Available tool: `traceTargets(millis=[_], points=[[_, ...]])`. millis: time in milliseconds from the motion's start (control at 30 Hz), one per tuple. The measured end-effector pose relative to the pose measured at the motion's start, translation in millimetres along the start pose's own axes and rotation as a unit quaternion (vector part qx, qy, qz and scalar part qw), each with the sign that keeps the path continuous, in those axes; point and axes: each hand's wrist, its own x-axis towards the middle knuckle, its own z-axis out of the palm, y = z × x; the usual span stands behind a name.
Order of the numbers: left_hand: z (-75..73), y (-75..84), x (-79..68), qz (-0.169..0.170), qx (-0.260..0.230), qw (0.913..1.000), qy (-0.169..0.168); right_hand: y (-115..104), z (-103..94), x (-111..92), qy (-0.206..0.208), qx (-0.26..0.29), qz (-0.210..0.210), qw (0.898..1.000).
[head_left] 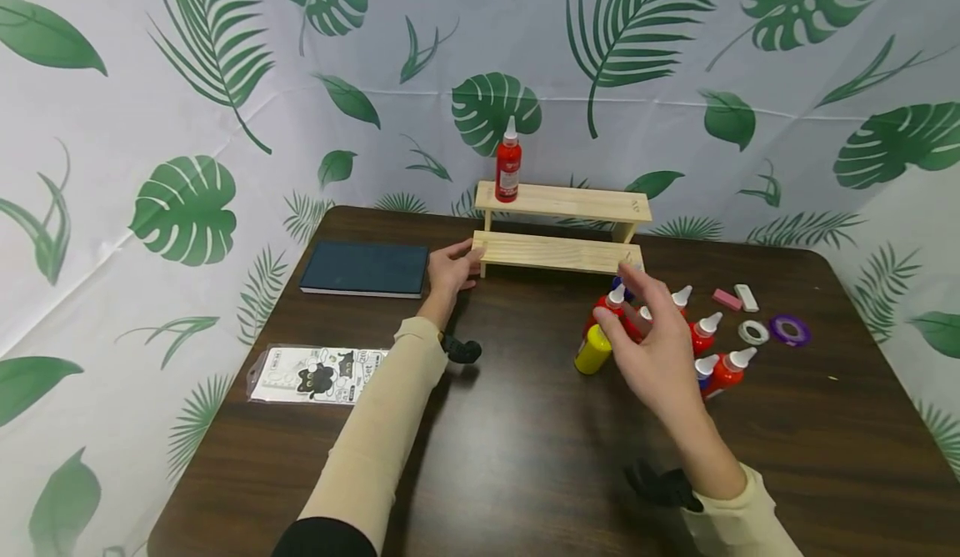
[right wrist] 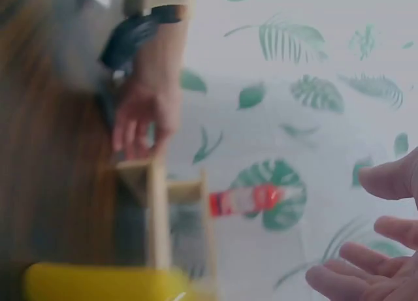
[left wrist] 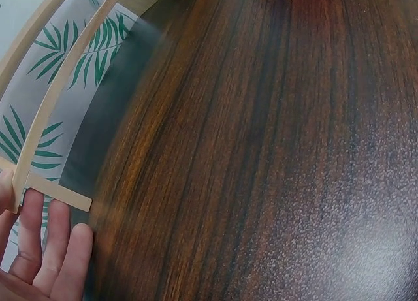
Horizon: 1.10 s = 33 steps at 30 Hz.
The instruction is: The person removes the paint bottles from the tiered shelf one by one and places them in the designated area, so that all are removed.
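Observation:
A two-tier wooden rack (head_left: 555,252) stands at the back of the table, with a red squeeze bottle (head_left: 507,175) upright on the left of its upper shelf. My left hand (head_left: 450,272) holds the left end of the lower shelf; in the left wrist view its thumb is at the plank (left wrist: 40,125) and its fingers (left wrist: 57,229) lie by the short leg. Over a group of squeeze bottles, my right hand (head_left: 663,361) hovers with fingers spread and nothing in it. Just left of it is a yellow bottle (head_left: 592,352); red bottles (head_left: 702,338) and blue ones are partly hidden behind the hand.
At the back left lies a dark blue book (head_left: 365,268), with a packaged cat-print set (head_left: 315,375) nearer the front. Right of the bottles are a pink eraser (head_left: 727,298), a white eraser (head_left: 746,297), a white tape roll (head_left: 764,324) and a purple tape roll (head_left: 804,332).

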Motion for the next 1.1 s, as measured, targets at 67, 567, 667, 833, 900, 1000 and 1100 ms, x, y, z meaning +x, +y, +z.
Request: traceTargets(millis=[67, 567, 667, 833, 900, 1000, 1100], points=[[-0.8, -0.4, 0.6, 0.0, -0.001, 1.0, 0.001, -11, 4.2, 14, -0.036, 0.008, -0.015, 0.999], [-6.6, -2.2, 3.8, -0.001, -0.001, 1.0, 0.007, -45, 75.5, 189, -0.214, -0.045, 0.023, 0.976], [-6.3, -3.6, 3.3, -0.001, 0.002, 1.0, 0.008, -36, 85.5, 213, -0.186, -0.029, 0.056, 0.981], [-4.6, -3.7, 3.4, 0.002, 0.003, 1.0, 0.008, -19, 101.1, 230, -0.166, 0.009, 0.074, 0.983], [-3.9, -3.1, 3.3, 0.003, 0.003, 1.0, 0.007, -15, 108.5, 232, -0.167, 0.024, 0.067, 0.983], [-2.3, -1.6, 2.8, 0.002, 0.002, 1.0, 0.001, -10, 118.6, 233, -0.161, 0.055, 0.062, 0.983], [-1.8, -0.5, 2.2, 0.002, 0.002, 1.0, -0.003, -9, 125.5, 232, -0.132, 0.076, 0.065, 0.986]])
